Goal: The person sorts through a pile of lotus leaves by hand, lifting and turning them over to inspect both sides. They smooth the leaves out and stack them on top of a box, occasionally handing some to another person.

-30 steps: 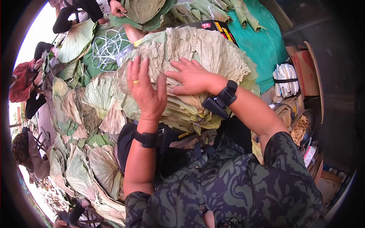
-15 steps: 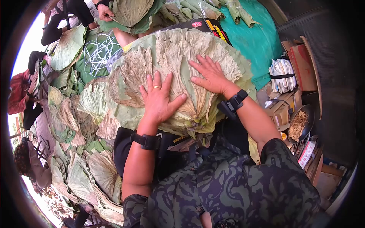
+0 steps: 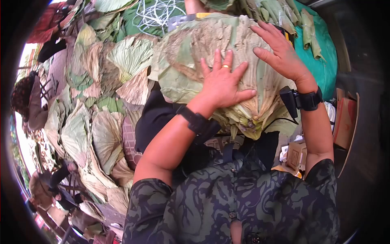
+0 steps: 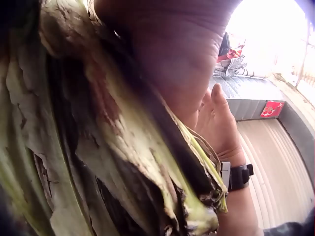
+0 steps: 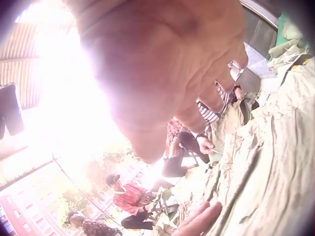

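Note:
A thick stack of large dried leaves [image 3: 195, 40], pale tan and green, lies over the person's lap in the head view. Its folds gather into a bunched stem end [image 3: 250, 124] near the body. With fingers spread, the left hand [image 3: 224, 83] rests flat on the middle of the stack. The right hand [image 3: 282, 53] is raised over the stack's right side, fingers straight and holding nothing. In the left wrist view the layered leaf edges [image 4: 128, 142] fill the left side below the palm. The right wrist view shows the right palm [image 5: 172, 64] above the wrinkled leaves [image 5: 266, 162].
More piled leaves [image 3: 107, 138] cover the ground at left. White plastic string [image 3: 156, 16] lies at the top, and a green sheet [image 3: 321, 44] at upper right. Cardboard boxes [image 3: 345, 122] stand on the right. Other people sit nearby, one in a red top [image 5: 133, 199].
The head view has turned, so the scene shifts. Both hands, earlier close together at the upper stack, have spread; the left now presses the middle and the right has lifted at the right side.

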Available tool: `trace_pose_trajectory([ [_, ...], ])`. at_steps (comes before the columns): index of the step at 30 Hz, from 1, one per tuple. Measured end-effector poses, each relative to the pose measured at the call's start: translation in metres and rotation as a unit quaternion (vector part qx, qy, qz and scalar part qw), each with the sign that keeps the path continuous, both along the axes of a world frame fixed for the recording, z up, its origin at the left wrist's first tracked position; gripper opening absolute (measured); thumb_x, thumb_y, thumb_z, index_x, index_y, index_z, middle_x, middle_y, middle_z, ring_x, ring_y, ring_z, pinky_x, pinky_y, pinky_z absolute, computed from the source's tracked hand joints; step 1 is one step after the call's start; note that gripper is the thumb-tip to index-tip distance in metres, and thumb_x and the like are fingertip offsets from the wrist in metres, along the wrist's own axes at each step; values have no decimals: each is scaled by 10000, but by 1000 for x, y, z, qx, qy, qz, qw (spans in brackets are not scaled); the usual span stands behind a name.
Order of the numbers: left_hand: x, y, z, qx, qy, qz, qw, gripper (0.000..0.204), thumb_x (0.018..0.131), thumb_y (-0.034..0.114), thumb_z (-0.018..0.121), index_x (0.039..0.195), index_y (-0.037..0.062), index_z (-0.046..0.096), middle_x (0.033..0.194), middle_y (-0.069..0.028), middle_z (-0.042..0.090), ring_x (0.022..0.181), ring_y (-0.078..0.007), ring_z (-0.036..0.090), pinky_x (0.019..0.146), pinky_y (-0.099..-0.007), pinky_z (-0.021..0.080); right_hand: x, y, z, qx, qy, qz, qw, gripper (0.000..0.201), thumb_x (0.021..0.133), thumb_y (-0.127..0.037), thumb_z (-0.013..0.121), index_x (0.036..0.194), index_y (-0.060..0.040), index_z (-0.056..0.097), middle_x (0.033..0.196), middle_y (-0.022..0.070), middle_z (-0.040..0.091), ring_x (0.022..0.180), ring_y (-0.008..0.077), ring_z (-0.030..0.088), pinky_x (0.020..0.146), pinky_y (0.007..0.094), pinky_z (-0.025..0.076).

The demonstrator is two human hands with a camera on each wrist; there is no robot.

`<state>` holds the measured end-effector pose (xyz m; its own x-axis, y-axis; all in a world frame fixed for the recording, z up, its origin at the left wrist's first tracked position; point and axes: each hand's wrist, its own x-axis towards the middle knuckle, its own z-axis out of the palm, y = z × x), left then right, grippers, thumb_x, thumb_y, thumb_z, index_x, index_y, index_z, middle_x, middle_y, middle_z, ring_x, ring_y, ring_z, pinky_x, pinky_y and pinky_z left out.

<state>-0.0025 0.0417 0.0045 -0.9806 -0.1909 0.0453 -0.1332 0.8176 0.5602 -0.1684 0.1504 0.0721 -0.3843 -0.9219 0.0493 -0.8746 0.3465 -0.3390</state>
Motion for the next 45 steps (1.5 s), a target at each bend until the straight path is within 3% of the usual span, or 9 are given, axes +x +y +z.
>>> trace_pose_trajectory([
  [5, -4, -1, 1, 33, -39, 0, 999, 801, 718, 704, 461, 1351, 220, 378, 1437, -244, 198, 1332, -475, 66, 996, -672, 18, -20, -22, -84, 170, -12, 9, 985, 600, 851, -516, 461, 1356, -202, 378, 1432, 133, 291, 1330, 361, 216, 1070, 460, 193],
  [7, -2, -3, 1, 48, -51, -3, 998, 800, 722, 708, 452, 1351, 221, 377, 1436, -242, 202, 1332, -474, 65, 998, -671, 15, -20, -26, -72, 183, -29, 17, 983, 604, 859, -526, 434, 1358, -190, 376, 1441, 138, 270, 1337, 358, 200, 1078, 443, 179],
  [14, -1, -2, 5, 60, -47, -3, 997, 807, 718, 715, 454, 1355, 226, 373, 1438, -229, 211, 1342, -448, 72, 1018, -646, 15, 19, 22, -10, 3, -139, -20, 990, 533, 885, -414, 452, 1355, -172, 388, 1410, 188, 309, 1323, 362, 240, 1073, 409, 194],
  [19, -4, 1, 0, 40, -52, -1, 998, 798, 708, 679, 494, 1346, 209, 403, 1441, -214, 223, 1349, -427, 73, 1019, -640, -7, 54, 72, -78, 26, -110, -115, 987, 558, 890, -423, 420, 1385, -181, 330, 1425, 184, 281, 1331, 372, 209, 1084, 429, 140],
  [25, -1, -3, 0, 26, -31, -11, 999, 789, 712, 668, 509, 1341, 204, 408, 1427, -219, 251, 1342, -427, 119, 1011, -649, 47, 51, 88, -36, -35, -104, -177, 978, 586, 872, -483, 430, 1359, -162, 372, 1413, 197, 294, 1322, 388, 211, 1082, 419, 160],
  [29, -3, -2, -1, 20, -41, -11, 999, 775, 718, 657, 517, 1339, 206, 410, 1423, -224, 257, 1339, -429, 129, 1005, -652, 66, 56, 138, -116, 3, -87, -264, 961, 636, 880, -545, 354, 1402, -189, 282, 1434, 200, 247, 1316, 422, 194, 1082, 427, 146],
  [35, -1, -4, 7, 32, -61, -22, 997, 780, 730, 626, 544, 1354, 185, 386, 1431, -232, 230, 1337, -440, 113, 1007, -641, 47, 34, 121, -41, 61, -117, -236, 963, 626, 863, -483, 459, 1345, -93, 375, 1364, 223, 357, 1275, 376, 313, 1059, 404, 232],
  [41, 4, -4, 21, 18, -2, -15, 1000, 771, 735, 588, 574, 1350, 161, 387, 1440, -237, 197, 1334, -448, 107, 1007, -638, 53, -8, 55, 29, -138, -39, -213, 967, 633, 743, -344, 666, 1248, -21, 462, 1288, 205, 439, 1189, 343, 426, 995, 380, 345],
  [45, -3, -9, 7, 3, 19, 159, 987, 743, 786, 518, 552, 1371, 115, 332, 1424, -291, 169, 1317, -488, 96, 1017, -621, 72, -35, -5, 7, -124, 85, -199, 968, 784, 650, -397, 720, 1283, -46, 416, 1267, 181, 457, 1167, 339, 441, 985, 412, 349],
])
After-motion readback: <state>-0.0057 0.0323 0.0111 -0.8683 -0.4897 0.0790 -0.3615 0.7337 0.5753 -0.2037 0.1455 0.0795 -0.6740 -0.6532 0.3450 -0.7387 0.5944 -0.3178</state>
